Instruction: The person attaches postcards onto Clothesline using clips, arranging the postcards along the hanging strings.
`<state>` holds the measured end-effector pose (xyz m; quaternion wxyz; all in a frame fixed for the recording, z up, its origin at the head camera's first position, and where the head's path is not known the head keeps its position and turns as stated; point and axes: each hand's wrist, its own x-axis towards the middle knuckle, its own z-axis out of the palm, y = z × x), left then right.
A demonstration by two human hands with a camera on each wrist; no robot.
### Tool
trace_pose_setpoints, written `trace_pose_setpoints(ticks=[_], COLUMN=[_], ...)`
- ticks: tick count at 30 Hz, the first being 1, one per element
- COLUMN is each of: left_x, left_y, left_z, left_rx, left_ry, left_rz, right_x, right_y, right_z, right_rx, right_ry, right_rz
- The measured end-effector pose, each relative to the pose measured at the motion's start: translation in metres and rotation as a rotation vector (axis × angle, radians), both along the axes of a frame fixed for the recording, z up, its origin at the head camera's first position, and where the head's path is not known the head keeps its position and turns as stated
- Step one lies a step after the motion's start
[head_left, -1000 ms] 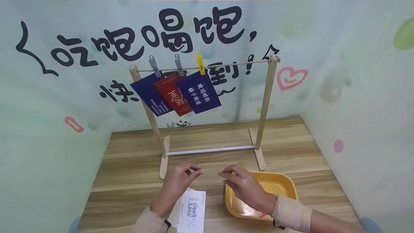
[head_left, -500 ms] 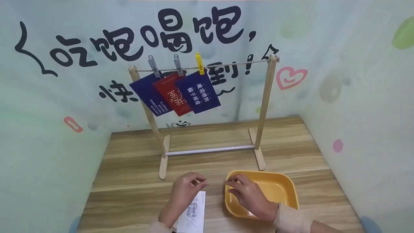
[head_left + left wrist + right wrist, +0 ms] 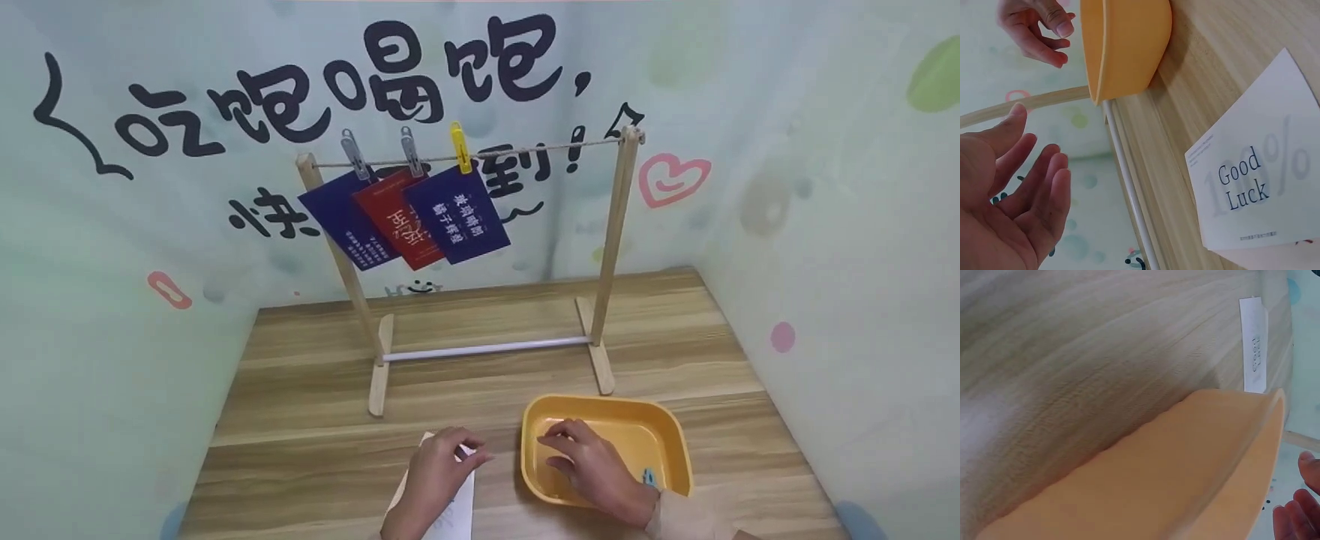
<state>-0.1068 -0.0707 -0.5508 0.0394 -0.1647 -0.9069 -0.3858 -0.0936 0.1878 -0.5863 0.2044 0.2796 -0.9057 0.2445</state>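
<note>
My left hand (image 3: pixel 442 469) hovers over a white card (image 3: pixel 1258 185) printed "Good Luck", which lies on another pale card. Its fingers are loosely bent with nothing between them, as the left wrist view shows. My right hand (image 3: pixel 592 469) hangs over the yellow tray (image 3: pixel 667 420), fingers relaxed and holding nothing. A small blue clothespin (image 3: pixel 649 477) shows inside the tray beside my right wrist. Beyond the hands, a blue card (image 3: pixel 349 217), a red card (image 3: pixel 401 217) and a second blue card (image 3: pixel 459 214) hang from a string, held by two grey clothespins and a yellow clothespin (image 3: pixel 460 148).
The string (image 3: pixel 547 148) runs between two wooden posts of a stand (image 3: pixel 615 247). A white rod (image 3: pixel 487 349) joins its feet on the wooden table (image 3: pixel 300 390). Printed curtains enclose the table at the back and sides.
Both hands have moved down toward the near edge, the left over the white card and the right further over the tray. The blue clothespin has come into sight. The hanging cards stay put.
</note>
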Motion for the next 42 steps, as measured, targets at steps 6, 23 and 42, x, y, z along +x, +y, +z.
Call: trace_pose_setpoints(ticks=[6,23,42], left_x=[0.009,0.022,0.025], left_y=[0.0,-0.003,-0.006], left_z=[-0.008,-0.04,-0.063], left_rx=[-0.056,-0.134,-0.239], left_ry=[-0.021,-0.091,-0.323], left_rz=[0.011,0.168,0.46], right_x=[0.003,0.009,0.006], right_y=[0.008,0.028,0.057], right_z=[-0.005,-0.014,-0.016], right_rx=[0.024,0.133,0.215], right_ry=[0.034,-0.115,-0.439], right_rz=[-0.002,-0.053,0.054])
